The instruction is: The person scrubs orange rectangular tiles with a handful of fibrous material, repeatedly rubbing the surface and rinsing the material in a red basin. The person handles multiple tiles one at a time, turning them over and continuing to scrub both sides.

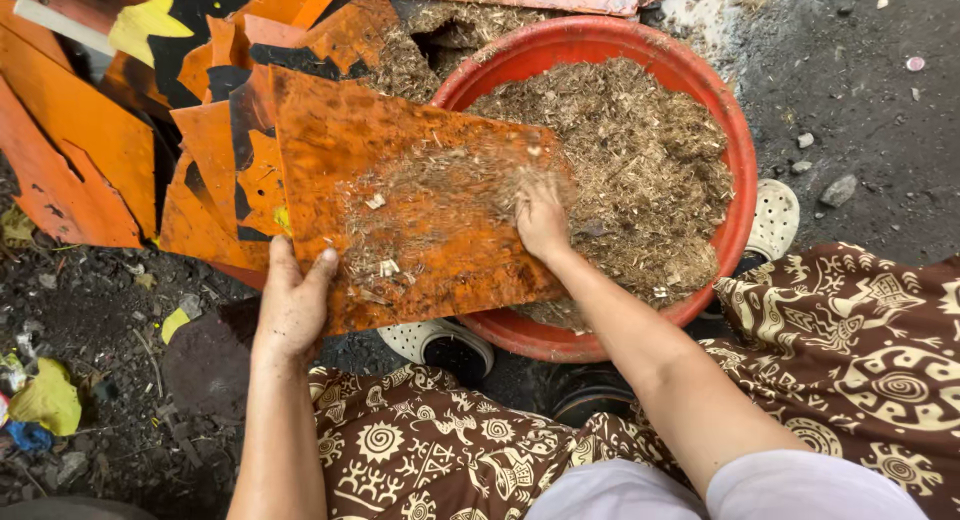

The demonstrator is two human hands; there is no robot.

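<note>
Seen from above, a seated person's lap in brown cloth with cream patterns [440,450] fills the bottom, from five to seven o'clock. Both bare forearms reach up from it.

The left hand [292,305], at about eight o'clock, has its grip pinched on the near left edge of a flat, irregular orange sheet of rusty-looking, mottled material [400,200], thumb on top and fingers beneath. The sheet is held tilted, its far right end over the rim of a round red plastic basin [742,160].

The right hand [541,217], near the centre, lies palm down on the sheet's right edge with fingers spread and pressed into dry brown fibrous chaff [620,160]. The chaff is strewn on the sheet and heaped in the basin.

The sheet looks thin, stiff and light, with rough broken edges; the long near edge seems the safest place to hold. The chaff looks loose and easily scattered.

White perforated clogs [775,218] show beside the basin. Further orange sheet pieces [70,150] are piled at ten o'clock on dark, littered ground [860,70].
</note>
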